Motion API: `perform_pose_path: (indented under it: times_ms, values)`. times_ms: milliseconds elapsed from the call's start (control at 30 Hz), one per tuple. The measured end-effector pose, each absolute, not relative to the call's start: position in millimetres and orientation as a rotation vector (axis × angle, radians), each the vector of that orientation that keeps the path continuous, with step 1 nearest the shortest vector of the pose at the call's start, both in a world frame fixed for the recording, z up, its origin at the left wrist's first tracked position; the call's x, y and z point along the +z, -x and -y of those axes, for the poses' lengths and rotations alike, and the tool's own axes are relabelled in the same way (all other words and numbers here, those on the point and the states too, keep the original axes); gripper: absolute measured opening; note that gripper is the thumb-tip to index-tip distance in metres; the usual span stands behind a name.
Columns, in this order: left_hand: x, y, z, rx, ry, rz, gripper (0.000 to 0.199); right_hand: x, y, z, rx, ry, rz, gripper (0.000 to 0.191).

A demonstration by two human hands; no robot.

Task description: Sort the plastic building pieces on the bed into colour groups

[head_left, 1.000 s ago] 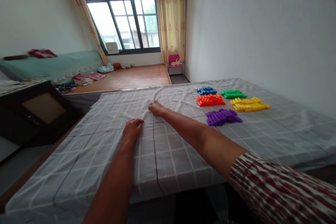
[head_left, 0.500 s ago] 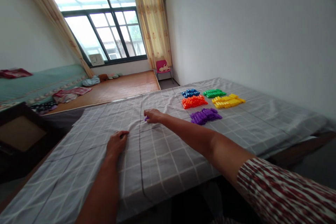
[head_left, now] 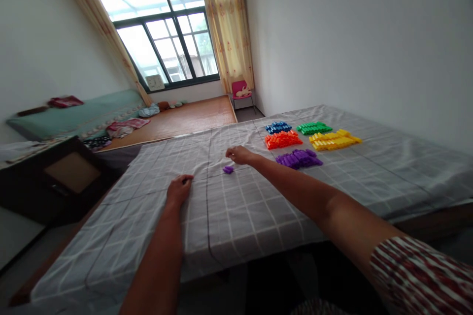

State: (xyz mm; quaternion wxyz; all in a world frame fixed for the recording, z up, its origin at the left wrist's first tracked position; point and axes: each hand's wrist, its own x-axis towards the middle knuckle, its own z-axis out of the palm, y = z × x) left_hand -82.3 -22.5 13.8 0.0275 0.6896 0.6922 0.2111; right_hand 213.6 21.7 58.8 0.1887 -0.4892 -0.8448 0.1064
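Observation:
My right hand (head_left: 239, 154) hovers over the grey checked cloth, fingers loosely bent and slightly apart, with nothing visible in them. Just in front of it, nearer me, a few small purple plastic pieces (head_left: 228, 170) lie together on the cloth; their exact kind is too small to tell. My left hand (head_left: 180, 189) rests on the cloth to the left of these pieces, its fingers curled in and nothing seen in them. To the right of my right hand lies a larger pile of purple plastic pieces (head_left: 299, 158).
Behind the purple pile are piles of orange (head_left: 283, 140), blue (head_left: 278, 127), green (head_left: 314, 128) and yellow pieces (head_left: 335, 141). The cloth (head_left: 251, 216) covers the table to its front edge. A dark cabinet (head_left: 55, 182) stands left; a white wall (head_left: 354, 39) runs along the right.
My right hand has let go of the purple pieces and moved off them, up and to the right. My left hand stays on the cloth. The camera view has turned slightly left.

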Motion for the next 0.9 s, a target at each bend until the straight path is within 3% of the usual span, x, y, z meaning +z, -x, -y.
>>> perform_pose_path:
  times_ms: [200, 467, 667, 900]
  values:
    - [13, 83, 22, 0.647, -2.095, -2.161, 0.03, 44, -211, -16, 0.444, 1.063, 2.718, 0.038]
    - [12, 85, 18, 0.656, -2.116, -2.165, 0.028, 44, -232, 25, 0.276, 0.918, 2.79, 0.023]
    - [13, 85, 18, 0.602, -2.084, -2.178, 0.032, 71, -375, 55, 0.424, 1.131, 2.318, 0.042]
    - [15, 85, 15, 0.551, -2.089, -2.199, 0.033, 61, -520, 75, 0.523, 1.544, 1.966, 0.045]
